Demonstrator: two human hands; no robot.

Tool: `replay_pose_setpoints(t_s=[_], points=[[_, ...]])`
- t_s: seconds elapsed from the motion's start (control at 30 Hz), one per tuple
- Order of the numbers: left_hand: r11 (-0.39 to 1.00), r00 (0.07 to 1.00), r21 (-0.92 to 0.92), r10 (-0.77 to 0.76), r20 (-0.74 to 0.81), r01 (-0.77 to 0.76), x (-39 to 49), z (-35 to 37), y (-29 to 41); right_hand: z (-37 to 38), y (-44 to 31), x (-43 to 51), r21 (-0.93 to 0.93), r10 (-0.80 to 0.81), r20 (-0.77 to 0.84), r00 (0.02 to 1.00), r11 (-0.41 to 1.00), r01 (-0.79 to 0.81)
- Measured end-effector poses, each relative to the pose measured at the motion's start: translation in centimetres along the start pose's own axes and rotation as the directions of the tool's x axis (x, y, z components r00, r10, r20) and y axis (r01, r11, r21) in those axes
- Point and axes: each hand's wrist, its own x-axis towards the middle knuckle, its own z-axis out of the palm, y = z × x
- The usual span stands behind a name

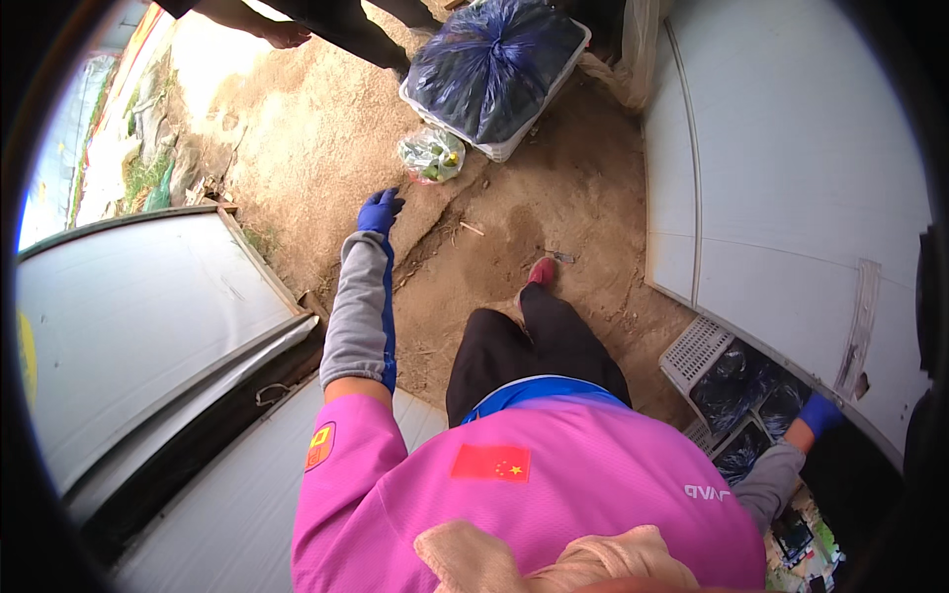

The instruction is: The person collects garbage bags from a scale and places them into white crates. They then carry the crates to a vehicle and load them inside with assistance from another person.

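Note:
My left hand, in a blue glove, reaches forward over the dirt floor with nothing in it, its fingers slightly spread. The nearest thing ahead of it is a clear plastic bag of green produce on the ground. Just beyond sits a white plastic crate topped by a bulging dark blue plastic bag, gathered at its top. Out to my side, my right hand, also blue-gloved, is at the lower edge of a white panel; its fingers are hard to make out, so its grip is unclear.
White crates holding dark plastic bags stand beside my right arm. A pale panel with a wooden edge is on the left. Another person's hand and dark-clothed legs appear at the top. Small debris lies on the uneven dirt floor.

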Motion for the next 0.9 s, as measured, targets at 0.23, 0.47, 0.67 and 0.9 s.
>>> replay_pose_setpoints(t_s=[0.23,0.47,0.67,0.9], points=[[0.951,0.94,-0.101,-0.266,0.212,0.292,14.7,2.8,0.0,-2.8,-5.4,-4.7,-0.937,0.03,0.201,0.979,0.297,0.183],[0.952,0.917,0.116,-0.304,0.258,0.283,27.0,6.5,0.4,-4.7,-10.5,-11.6,-0.894,0.412,0.292,0.863,-0.203,0.399],[0.638,0.99,0.758,0.11,0.084,-0.135,29.7,8.5,-3.5,-6.8,-7.8,-10.4,-0.871,0.481,0.109,0.87,-0.375,0.317],[0.191,0.942,0.928,0.161,0.294,-0.321,36.4,15.0,-7.3,-5.5,-11.4,-12.5,-0.806,0.417,-0.056,0.907,-0.555,0.206]])
